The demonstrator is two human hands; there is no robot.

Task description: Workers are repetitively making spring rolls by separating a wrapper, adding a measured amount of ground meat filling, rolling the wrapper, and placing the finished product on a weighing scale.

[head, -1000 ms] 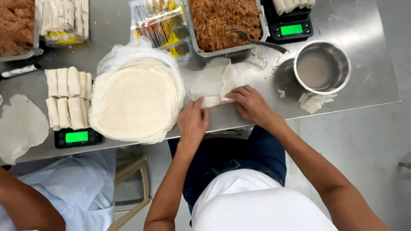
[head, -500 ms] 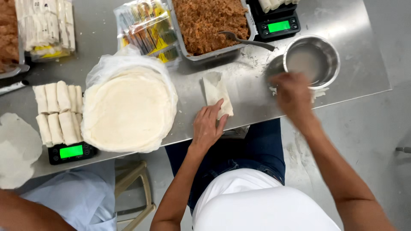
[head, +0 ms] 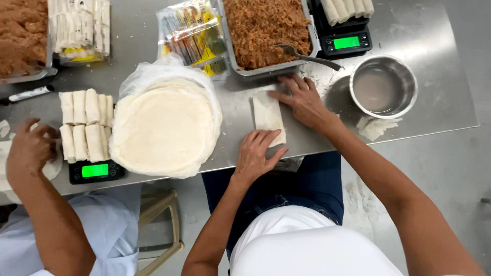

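Observation:
A folded white wrapper roll [head: 267, 115] lies on the steel table [head: 445, 102] in front of me. My left hand [head: 257, 153] presses flat on its near end, fingers spread. My right hand [head: 302, 99] rests with fingers on the roll's far right edge. A stack of round white wrappers [head: 166, 128] on clear plastic sits to the left. Beyond the roll is a tray of brown shredded filling [head: 266, 30] with a spoon [head: 307, 55] in it. A metal bowl of cloudy liquid [head: 382, 86] stands to the right.
A scale [head: 94, 170] at the left carries several finished rolls [head: 84, 125]; another scale [head: 343, 38] with rolls is at the back right. A co-worker's hand [head: 30, 151] works at the left edge. Packets in plastic [head: 192, 36] and a crumpled paper [head: 376, 127] lie about.
My right hand came back from the metal bowl to the roll's far edge. The left hand stayed on the roll, which is now folded narrower. The view shifted slightly.

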